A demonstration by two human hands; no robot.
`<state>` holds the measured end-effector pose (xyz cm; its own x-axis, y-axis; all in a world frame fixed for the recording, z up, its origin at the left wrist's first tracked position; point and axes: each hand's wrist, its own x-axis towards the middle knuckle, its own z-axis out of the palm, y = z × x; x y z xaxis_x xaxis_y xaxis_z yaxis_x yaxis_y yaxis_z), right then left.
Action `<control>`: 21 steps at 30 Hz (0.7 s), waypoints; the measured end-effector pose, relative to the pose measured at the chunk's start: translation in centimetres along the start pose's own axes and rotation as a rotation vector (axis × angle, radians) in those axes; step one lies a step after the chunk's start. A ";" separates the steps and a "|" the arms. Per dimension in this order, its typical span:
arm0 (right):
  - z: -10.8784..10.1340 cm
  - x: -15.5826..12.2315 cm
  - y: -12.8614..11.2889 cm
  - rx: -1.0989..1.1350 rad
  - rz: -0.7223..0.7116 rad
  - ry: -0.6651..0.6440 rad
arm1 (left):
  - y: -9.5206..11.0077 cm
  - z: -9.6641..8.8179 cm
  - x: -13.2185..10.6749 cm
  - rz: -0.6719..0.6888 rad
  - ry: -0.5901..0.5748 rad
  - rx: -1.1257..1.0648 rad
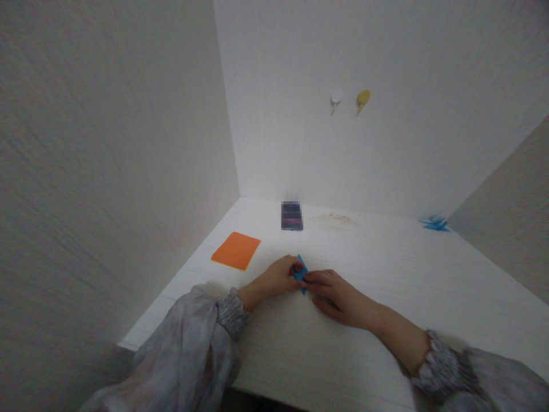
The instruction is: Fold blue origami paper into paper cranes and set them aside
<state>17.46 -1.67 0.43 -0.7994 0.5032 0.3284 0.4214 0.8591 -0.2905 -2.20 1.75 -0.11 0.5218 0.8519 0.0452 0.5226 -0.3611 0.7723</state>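
Observation:
A small piece of folded blue paper [301, 273] is held just above or on the white table, near the middle of the view. My left hand [282, 274] pinches it from the left between thumb and fingers. From the right, my right hand [337, 294] has its fingertips pressed on the same paper, with the lower fingers curled beneath the palm. Fingers cover part of the folds, so the full shape of the paper cannot be made out. Left of my hands lies an orange stack of square paper [236, 250], flat on the table.
A dark, blurred rectangular object [292, 216] lies by the back wall. Several folded blue paper pieces [436, 223] are grouped in the far right corner. A white hook [337, 96] and a yellow hook [363, 97] are on the back wall. Panels enclose the table [377, 246] on both sides.

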 end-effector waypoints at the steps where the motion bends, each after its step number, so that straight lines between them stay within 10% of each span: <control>1: 0.0 0.0 0.1 0.009 -0.001 0.003 | -0.1 0.1 0.1 0.006 0.014 0.017; 21: 0.5 -0.4 0.3 0.173 0.189 0.068 | 0.8 0.2 0.0 -0.068 0.045 0.053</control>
<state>17.72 -1.67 -0.23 -0.6804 0.6632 0.3117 0.4760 0.7234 -0.5001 -1.64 1.43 0.40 0.4543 0.8906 0.0232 0.5913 -0.3209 0.7398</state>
